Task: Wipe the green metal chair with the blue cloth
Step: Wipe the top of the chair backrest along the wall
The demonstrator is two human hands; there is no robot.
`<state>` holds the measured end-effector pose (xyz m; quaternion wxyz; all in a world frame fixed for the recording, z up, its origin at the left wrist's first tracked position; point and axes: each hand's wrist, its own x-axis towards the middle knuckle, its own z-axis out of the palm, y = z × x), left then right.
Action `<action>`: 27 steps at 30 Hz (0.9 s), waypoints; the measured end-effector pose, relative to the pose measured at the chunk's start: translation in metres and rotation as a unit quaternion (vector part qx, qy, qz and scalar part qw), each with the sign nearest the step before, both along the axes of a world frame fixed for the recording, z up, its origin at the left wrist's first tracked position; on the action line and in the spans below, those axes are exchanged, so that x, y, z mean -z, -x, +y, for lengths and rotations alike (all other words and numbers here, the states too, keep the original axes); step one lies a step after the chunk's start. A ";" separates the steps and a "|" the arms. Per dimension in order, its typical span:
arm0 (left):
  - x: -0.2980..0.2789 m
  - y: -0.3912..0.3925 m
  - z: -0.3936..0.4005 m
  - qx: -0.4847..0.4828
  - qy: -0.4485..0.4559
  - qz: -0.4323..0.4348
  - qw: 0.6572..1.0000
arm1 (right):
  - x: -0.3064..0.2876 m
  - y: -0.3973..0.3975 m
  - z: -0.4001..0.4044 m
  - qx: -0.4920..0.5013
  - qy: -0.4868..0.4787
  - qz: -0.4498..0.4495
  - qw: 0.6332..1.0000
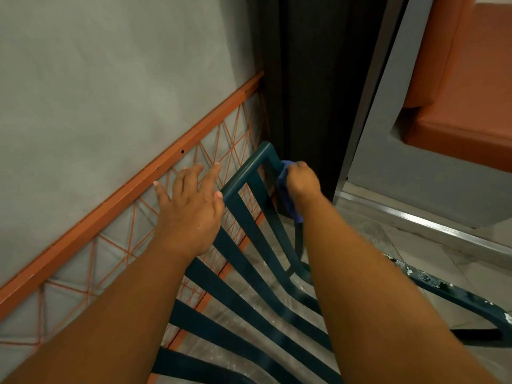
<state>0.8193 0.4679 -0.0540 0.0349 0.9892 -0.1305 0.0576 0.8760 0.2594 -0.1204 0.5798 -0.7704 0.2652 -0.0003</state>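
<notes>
Where one green metal chair (249,239) stands against the wall (110,79), right hand (303,180) clenches one blue cloth (286,189) on its frame, left hand (191,206) flat, fingers spread, grasping nothing.

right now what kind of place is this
Probably a café or restaurant seating area: an orange padded bench seat, a green slatted metal chair and an orange wire-mesh rail along a grey wall.

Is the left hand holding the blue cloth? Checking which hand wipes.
No, the right hand grips the blue cloth; the left hand is spread open.
</notes>
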 end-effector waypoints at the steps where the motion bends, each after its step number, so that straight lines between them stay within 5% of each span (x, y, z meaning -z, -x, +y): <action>1: 0.000 0.000 0.000 0.000 0.001 0.001 1.000 | -0.013 -0.008 -0.004 -0.021 -0.060 -0.004 0.998; 4: 0.000 -0.001 0.000 -0.002 0.007 0.004 1.000 | -0.042 -0.015 -0.004 -0.030 -0.259 -0.077 0.962; 6: -0.001 0.000 0.000 -0.001 0.010 0.006 1.000 | -0.041 -0.016 -0.002 -0.022 -0.290 -0.081 0.953; 11: -0.001 0.001 0.000 0.000 0.017 0.002 1.000 | -0.037 -0.030 0.000 -0.023 -0.133 0.051 0.990; 15: -0.001 0.000 -0.001 -0.002 0.014 0.001 1.000 | -0.017 -0.005 0.033 0.017 -0.003 -0.218 0.976; 17: -0.001 0.000 0.000 -0.003 0.015 -0.001 1.000 | 0.005 0.023 0.046 0.015 0.033 -0.271 0.962; 22: -0.001 0.000 -0.001 -0.001 0.008 -0.010 1.000 | 0.052 0.043 0.023 0.046 0.188 -0.122 0.973; 27: -0.001 0.000 -0.002 0.002 0.000 -0.012 1.000 | 0.011 0.032 0.021 0.026 0.063 -0.159 0.985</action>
